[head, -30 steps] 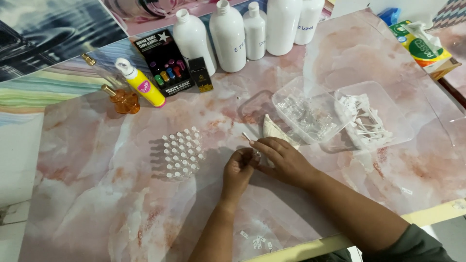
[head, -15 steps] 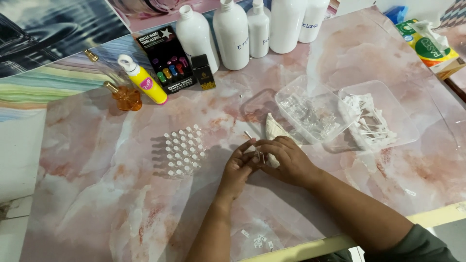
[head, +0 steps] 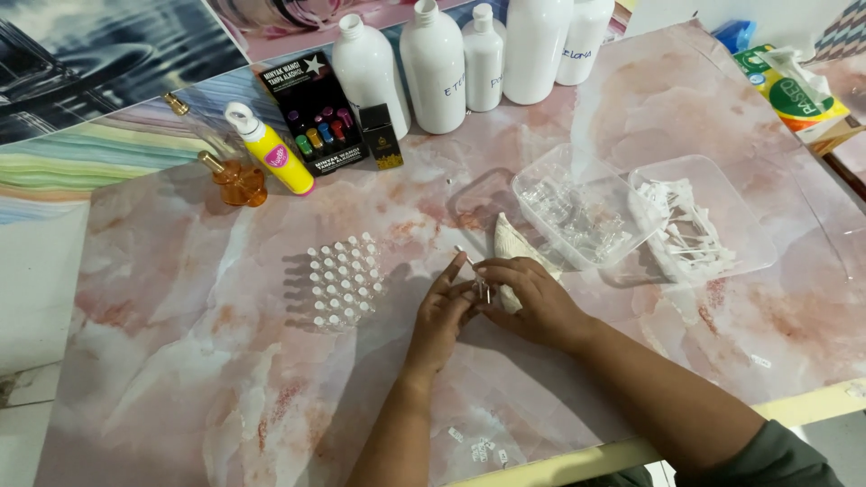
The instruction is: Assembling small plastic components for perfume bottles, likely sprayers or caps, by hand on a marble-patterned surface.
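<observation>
Hands at work on a marbled pink bench (head: 180, 379): left hand (head: 442, 316) and right hand (head: 528, 298) pinched together on a tiny clear vial (head: 483, 289), just right of a block of capped vials (head: 345, 282), near two clear trays (head: 586, 212) and white bottles (head: 433, 68).

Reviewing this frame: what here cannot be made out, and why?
Head view only.
- The small clear piece pinched between the left hand and right hand: too small, fingers cover most of it.
- Contents of the nearer clear tray: transparent bits blur together.
- The cloth: its near end is hidden by the right hand.
- The tallest white bottle: top cut off by the frame edge.
</observation>
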